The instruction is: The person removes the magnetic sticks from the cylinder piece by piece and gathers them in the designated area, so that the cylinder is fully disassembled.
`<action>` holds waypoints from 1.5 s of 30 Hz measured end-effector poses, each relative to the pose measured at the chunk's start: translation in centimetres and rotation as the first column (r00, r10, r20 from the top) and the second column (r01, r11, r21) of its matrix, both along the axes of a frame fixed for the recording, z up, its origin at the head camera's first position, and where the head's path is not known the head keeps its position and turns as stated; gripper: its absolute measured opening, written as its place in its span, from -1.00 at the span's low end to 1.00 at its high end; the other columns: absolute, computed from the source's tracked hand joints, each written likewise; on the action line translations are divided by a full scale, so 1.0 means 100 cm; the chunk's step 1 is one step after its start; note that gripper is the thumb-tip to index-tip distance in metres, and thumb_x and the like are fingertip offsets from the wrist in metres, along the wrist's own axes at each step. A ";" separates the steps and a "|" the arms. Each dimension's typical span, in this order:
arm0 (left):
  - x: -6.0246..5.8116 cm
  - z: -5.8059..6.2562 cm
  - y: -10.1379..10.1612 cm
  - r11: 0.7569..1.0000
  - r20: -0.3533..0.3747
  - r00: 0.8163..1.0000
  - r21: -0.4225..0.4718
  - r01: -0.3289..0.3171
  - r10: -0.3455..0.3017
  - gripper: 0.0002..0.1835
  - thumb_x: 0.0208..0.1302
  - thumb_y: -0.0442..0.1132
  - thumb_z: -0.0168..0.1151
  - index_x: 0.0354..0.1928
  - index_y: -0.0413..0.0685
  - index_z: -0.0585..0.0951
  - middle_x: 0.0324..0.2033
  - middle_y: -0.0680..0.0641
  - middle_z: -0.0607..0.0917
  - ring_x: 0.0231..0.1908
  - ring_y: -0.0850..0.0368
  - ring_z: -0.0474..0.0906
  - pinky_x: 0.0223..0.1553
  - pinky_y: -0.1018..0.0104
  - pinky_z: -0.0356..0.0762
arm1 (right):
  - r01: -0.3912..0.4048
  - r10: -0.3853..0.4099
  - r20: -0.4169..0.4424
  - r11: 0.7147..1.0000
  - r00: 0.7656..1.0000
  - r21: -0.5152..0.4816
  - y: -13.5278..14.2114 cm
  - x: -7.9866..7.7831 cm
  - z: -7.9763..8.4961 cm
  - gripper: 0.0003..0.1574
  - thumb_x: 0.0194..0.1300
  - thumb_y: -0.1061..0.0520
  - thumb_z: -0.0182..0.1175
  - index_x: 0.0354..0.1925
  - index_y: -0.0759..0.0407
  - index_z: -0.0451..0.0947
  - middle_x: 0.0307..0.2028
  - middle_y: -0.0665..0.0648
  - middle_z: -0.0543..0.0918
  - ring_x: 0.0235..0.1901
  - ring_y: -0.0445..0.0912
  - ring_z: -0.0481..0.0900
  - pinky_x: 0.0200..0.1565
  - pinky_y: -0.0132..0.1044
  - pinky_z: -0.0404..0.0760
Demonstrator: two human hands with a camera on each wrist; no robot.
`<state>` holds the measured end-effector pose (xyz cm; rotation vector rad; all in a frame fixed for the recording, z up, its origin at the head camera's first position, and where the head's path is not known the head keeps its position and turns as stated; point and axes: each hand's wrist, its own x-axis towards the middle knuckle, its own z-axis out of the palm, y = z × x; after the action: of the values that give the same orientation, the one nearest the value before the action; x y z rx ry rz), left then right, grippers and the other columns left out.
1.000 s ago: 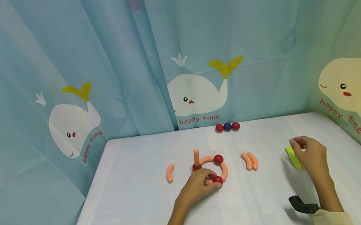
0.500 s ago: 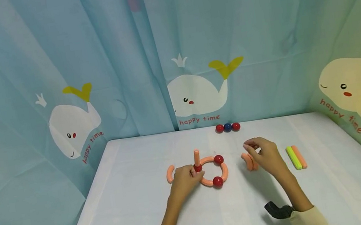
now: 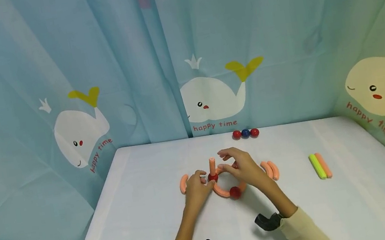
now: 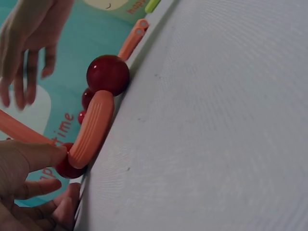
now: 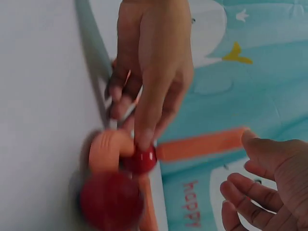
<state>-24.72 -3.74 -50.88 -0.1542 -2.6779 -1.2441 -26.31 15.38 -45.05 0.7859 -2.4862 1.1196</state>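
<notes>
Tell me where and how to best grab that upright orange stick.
Probably by the upper half of the upright orange stick, coming from the right: it rises from a red ball, its upper length clear of that ball, and the left grip is low on its other side.

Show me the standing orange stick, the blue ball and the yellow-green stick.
Standing orange stick (image 3: 212,167): head view, middle of its shaft.
Blue ball (image 3: 245,134): head view, centre of its near face.
Yellow-green stick (image 3: 317,167): head view, middle of its length.
</notes>
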 end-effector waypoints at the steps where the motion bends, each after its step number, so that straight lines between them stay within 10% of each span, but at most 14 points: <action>1: 0.000 -0.001 0.001 1.000 -0.004 1.000 0.002 -0.001 0.001 -0.60 0.09 -0.17 0.44 -0.06 -0.19 0.63 -0.40 -0.11 0.67 -0.38 0.13 0.56 -0.40 0.35 0.48 | -0.011 0.011 0.001 1.000 1.000 -0.002 -0.004 -0.001 0.000 -0.48 0.20 0.13 0.38 0.11 0.25 0.54 -0.06 0.22 0.67 -0.13 0.08 0.65 -0.30 -0.27 0.65; 45: -0.002 -0.003 0.006 0.998 -0.012 1.000 0.060 0.005 -0.004 -0.73 0.12 -0.25 0.42 -0.12 -0.15 0.68 -0.60 0.06 0.62 -0.62 0.37 0.38 -0.63 0.49 0.33 | 0.224 -0.170 0.307 0.962 0.936 -0.153 -0.030 -0.001 -0.034 -0.73 0.26 0.21 0.30 -0.14 0.27 0.45 -0.18 0.30 0.68 -0.22 0.10 0.72 -0.16 -0.10 0.68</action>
<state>-24.93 -3.15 -51.22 -0.1585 -2.6283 -1.3190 -26.40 12.43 -48.41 0.3266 -2.5693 1.4546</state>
